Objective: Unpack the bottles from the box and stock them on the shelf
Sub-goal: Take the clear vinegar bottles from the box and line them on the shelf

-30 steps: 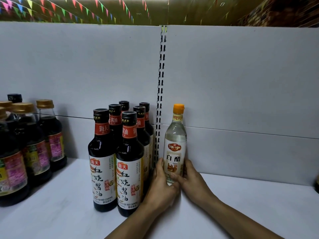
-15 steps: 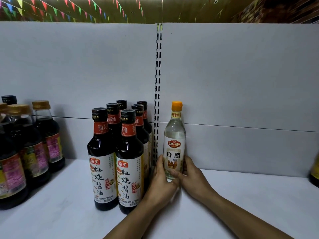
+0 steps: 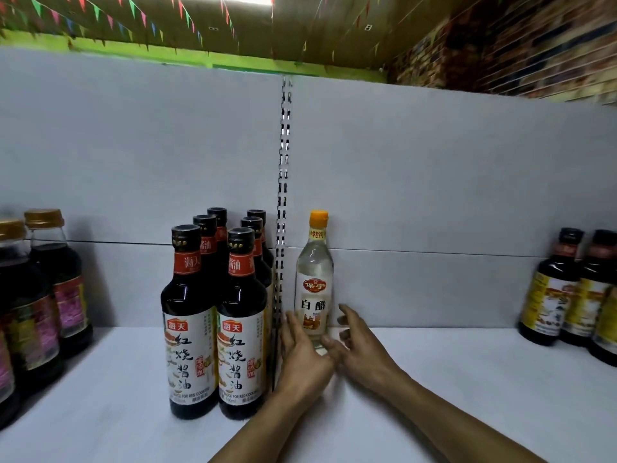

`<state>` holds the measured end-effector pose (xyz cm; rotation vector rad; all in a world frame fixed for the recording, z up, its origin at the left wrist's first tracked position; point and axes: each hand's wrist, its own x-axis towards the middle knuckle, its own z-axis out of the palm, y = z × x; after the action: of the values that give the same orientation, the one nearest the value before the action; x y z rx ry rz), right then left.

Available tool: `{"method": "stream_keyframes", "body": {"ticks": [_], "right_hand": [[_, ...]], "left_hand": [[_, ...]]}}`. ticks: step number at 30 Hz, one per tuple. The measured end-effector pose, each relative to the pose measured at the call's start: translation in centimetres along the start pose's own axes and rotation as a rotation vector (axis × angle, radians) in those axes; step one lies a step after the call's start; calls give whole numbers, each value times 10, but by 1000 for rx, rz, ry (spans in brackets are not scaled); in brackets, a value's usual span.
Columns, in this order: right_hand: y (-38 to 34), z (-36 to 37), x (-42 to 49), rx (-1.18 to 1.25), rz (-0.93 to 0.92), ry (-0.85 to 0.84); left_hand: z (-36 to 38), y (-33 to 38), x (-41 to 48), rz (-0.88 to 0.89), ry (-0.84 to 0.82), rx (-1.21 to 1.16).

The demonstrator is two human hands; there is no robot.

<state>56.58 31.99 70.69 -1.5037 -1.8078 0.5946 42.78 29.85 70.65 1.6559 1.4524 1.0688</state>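
Observation:
A clear white-vinegar bottle (image 3: 314,279) with an orange cap stands upright on the white shelf (image 3: 450,389), against the grey back panel. My left hand (image 3: 302,355) is just in front of its base on the left, fingers straight and spread. My right hand (image 3: 359,349) is at its right, fingers loosely extended and off the glass. Neither hand grips the bottle. The box is out of view.
Several dark soy sauce bottles (image 3: 213,315) with black caps stand in a tight group just left of the vinegar. Gold-capped dark bottles (image 3: 50,289) fill the far left. Yellow-labelled dark bottles (image 3: 567,292) stand at the far right. A slotted upright (image 3: 283,182) divides the back panel.
Both hands held the vinegar bottle's lower body before; now their fingers have opened and drawn back from it. The bottle stays standing. The view has tilted up and widened to the right.

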Motion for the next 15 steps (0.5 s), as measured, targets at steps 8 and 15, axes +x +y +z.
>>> {"method": "stream_keyframes", "body": {"ticks": [8,15], "right_hand": [[-5,-22,-41,60,70,170],[-14,-54,-118,11,117,372]], "left_hand": [[13,18,-27,120,8,8],[20,36,-57,445,-326,19]]}}
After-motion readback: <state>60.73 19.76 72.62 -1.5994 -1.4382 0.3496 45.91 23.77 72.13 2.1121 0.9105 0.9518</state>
